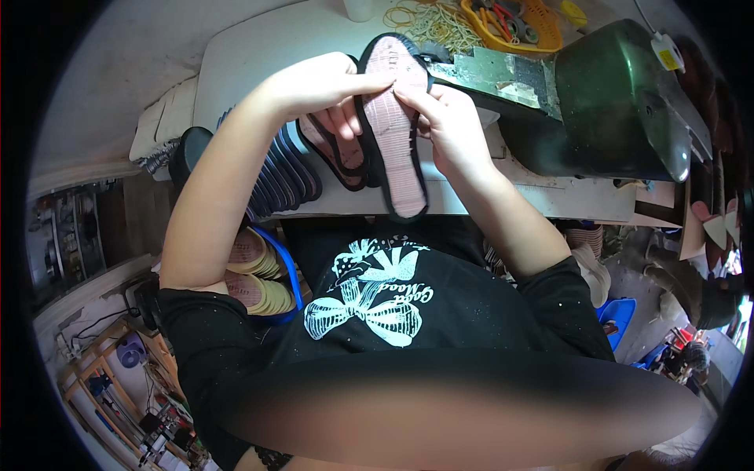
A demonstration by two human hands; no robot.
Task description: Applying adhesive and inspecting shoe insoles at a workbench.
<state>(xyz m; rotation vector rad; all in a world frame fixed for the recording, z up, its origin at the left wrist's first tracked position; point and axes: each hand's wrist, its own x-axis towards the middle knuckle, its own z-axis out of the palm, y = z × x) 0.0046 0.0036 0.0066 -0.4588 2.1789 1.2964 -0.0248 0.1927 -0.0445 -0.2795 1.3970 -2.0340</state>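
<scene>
My left hand (334, 94) and my right hand (442, 118) hold one shoe insole (397, 157) above the near part of the white table (259, 59). The insole has a pink woven face and a black edge; its heel end points toward me. Both thumbs press on its pink face near the forefoot, while the other fingers are partly hidden behind it. A second pink insole with a black edge (355, 151) lies just left of it, partly under my left hand. Beside my left forearm, a row of dark soles (294, 177) leans together on the table.
A dark green machine (613, 102) stands at the right. At the back are a yellow basket (554, 39) with tools and a tangle of pale bands (436, 27). Below the table's left front, a blue-rimmed container (292, 271) holds beige soles (271, 298).
</scene>
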